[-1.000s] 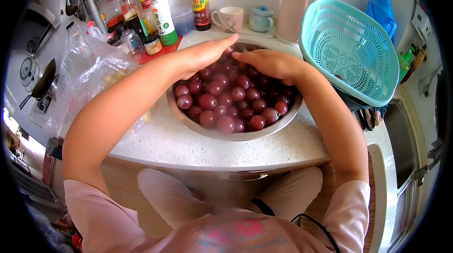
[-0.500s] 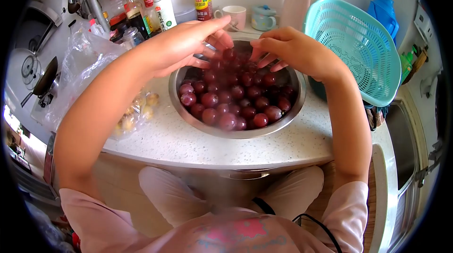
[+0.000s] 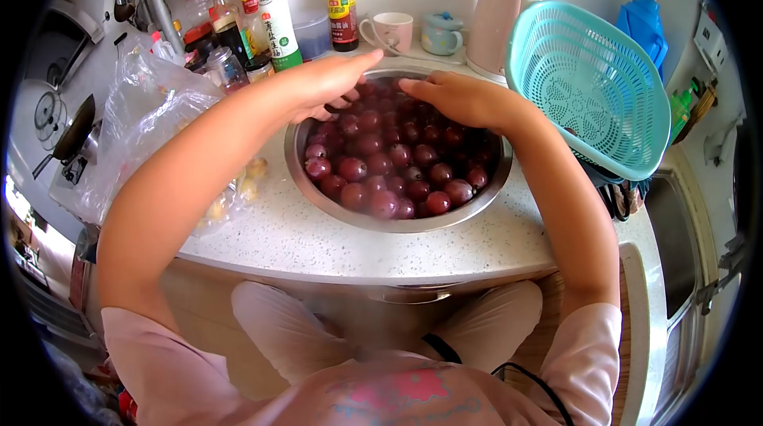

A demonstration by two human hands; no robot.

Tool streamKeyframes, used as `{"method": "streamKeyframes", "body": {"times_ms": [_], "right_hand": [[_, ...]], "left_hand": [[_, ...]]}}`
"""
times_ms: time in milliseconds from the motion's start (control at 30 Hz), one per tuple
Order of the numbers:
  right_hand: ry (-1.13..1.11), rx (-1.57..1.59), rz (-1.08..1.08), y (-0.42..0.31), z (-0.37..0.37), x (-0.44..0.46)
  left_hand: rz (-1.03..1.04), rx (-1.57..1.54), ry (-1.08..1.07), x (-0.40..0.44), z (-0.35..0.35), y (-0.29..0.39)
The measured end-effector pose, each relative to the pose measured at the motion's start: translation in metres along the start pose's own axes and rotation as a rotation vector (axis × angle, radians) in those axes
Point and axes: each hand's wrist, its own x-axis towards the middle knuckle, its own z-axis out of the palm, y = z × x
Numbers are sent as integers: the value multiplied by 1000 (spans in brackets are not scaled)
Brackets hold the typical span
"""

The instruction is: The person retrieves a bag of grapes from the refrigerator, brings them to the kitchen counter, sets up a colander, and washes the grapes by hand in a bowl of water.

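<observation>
Left hand and right hand, both in over the bowl again! The left reaches across its far-left rim, fingers loosely bent and apart, nothing plainly in their grip; the right lies flatter over the far-right side, back of the hand up, fingers tucked from sight, so whether it holds anything I can't tell. Half a second ago they hung farther out, fingers dangling wide; now they've swung inward, and I'd read that as both hands working together in the bowl's far half. The bowl itself has hardly budged.

Under it all, the counter. Left of the bowl slumps the clear bag; right of it, the basket stands tilted, its holed inside on show. Beyond the bowl to the right, the kettle; beyond it to the left, the bottle, with the cup near it. And smallest of all, the grapes: dark red, shiny, heaped inside the bowl, the ones by its near rim lying free of either hand.
</observation>
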Motion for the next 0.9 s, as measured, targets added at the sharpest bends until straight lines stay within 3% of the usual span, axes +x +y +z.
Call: {"method": "streamKeyframes", "body": {"times_ms": [133,333,433,533,633,733,900], "right_hand": [[-30,252,-135,12,13,19],[-165,352,44,13,13,29],[-206,470,36,14,12,24],[-86,456,-100,18,14,24],[46,272,-138,7,9,5],[69,209,-172,-2,3,-8],[83,203,-242,-4,-7,-28]], "left_hand": [[-70,-63,-121,26,0,5],[92,-3,-168,23,21,9],[131,-40,-171,21,16,7],[150,-183,-294,14,2,7],[170,-116,-189,-10,5,12],[241,-121,-205,-25,5,10],[185,-115,-194,-59,10,18]]}}
